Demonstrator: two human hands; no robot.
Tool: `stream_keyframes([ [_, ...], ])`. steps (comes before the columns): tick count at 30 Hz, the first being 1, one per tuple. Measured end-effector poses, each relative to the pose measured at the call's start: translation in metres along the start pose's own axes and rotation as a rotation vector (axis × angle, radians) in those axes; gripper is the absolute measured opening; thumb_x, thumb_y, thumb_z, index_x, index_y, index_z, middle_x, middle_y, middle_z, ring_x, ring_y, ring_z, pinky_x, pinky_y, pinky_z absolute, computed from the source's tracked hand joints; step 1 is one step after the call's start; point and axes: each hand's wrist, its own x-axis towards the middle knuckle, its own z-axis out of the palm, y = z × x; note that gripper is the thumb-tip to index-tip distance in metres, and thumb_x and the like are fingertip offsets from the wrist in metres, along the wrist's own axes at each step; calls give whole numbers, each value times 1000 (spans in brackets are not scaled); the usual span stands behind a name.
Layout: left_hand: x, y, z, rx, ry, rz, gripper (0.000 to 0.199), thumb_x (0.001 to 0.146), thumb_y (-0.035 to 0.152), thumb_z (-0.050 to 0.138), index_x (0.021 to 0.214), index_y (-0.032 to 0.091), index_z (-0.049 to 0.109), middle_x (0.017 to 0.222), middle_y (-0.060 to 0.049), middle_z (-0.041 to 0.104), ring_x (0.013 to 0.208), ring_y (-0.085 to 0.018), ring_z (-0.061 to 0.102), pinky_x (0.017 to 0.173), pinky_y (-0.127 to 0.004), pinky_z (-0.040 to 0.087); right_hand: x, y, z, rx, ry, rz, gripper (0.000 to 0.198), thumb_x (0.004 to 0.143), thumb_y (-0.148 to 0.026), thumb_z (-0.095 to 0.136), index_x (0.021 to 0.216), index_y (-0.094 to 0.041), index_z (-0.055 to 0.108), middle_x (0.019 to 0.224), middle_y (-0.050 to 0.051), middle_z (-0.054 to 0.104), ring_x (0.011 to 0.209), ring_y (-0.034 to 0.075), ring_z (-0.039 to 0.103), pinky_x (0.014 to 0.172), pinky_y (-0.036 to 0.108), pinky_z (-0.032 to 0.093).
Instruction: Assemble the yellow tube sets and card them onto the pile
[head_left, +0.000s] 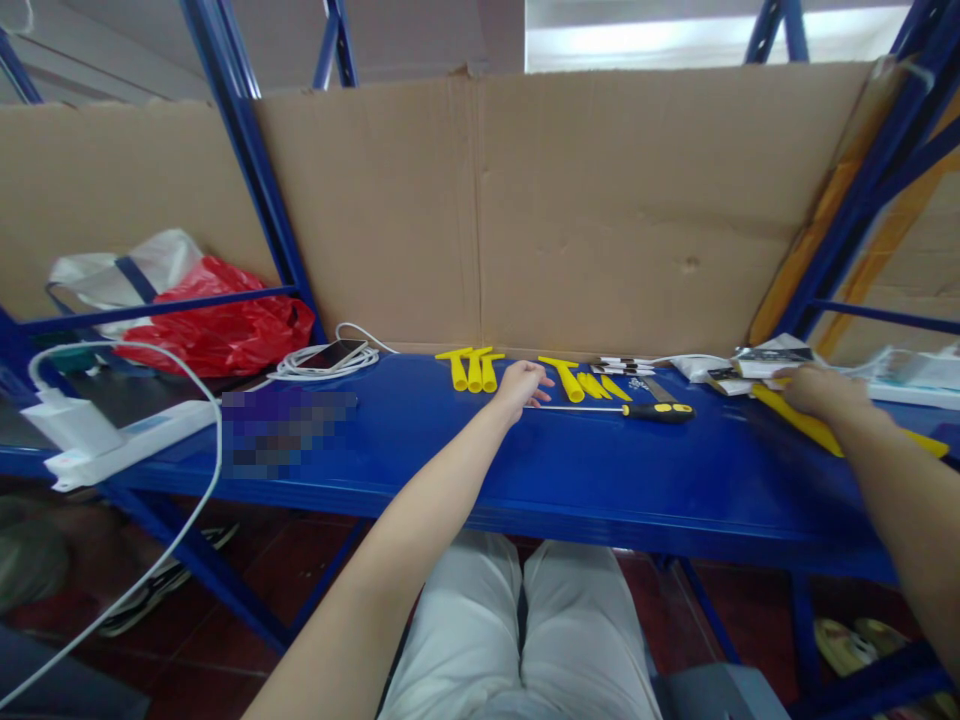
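Observation:
My left hand [523, 388] is over the back half of the blue table, its fingers loosely curled and partly apart, with nothing visible in them. Just right of it lie a yellow T-shaped plastic piece [568, 382] and a screwdriver [660, 412] with a yellow-and-black handle, its shaft pointing at the hand. Several more yellow T-shaped pieces [474, 372] stand to its left. My right hand [829, 398] is closed at the table's right side, above a long yellow piece [799, 420] and beside white-and-silver packets [772, 358]. What its fingers hold is hidden.
Small yellow wedge-like pieces [592, 386] and black-and-white strips [622, 364] lie at the back. A phone [337, 354] rests on a coiled white cable. At left are a white power strip [142, 440] and a red bag [225, 320]. A cardboard wall [600, 210] closes the back.

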Motion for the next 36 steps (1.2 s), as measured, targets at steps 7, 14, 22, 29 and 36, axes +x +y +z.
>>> stream_keyframes([
  [7,4,-3,1,128,-30,62,8,86,14,47,87,14,54,76,-3,69,42,-5,53,39,-14,34,-24,-44,-20,-302,-141,-117,46,90,-19,34,128,-12,58,135,21,49,123,32,48,94,45,40],
  [14,7,-6,2,174,-52,89,9,85,13,47,83,14,55,73,-3,68,42,-6,53,39,-16,34,-44,-124,-20,-53,-58,-201,39,89,-21,40,118,-11,64,116,19,64,109,29,59,86,37,45],
  [22,6,-6,1,205,-33,113,10,84,13,47,82,14,56,72,-3,68,42,-6,54,40,-16,35,-71,-210,8,-15,-570,-637,33,83,-27,56,111,-13,69,107,10,69,95,21,66,79,24,48],
  [29,8,-7,2,263,-41,138,11,83,14,46,80,14,57,75,-3,70,45,-6,55,41,-15,36,-105,-216,46,-64,-439,-765,48,83,-28,57,130,-16,57,122,13,62,109,25,61,90,29,45],
  [36,19,-18,-4,662,76,309,16,79,13,51,81,16,66,82,-7,73,84,-16,67,76,-25,50,-110,-213,48,46,-355,-833,45,83,-11,46,125,-18,62,107,9,70,96,20,66,87,26,46],
])
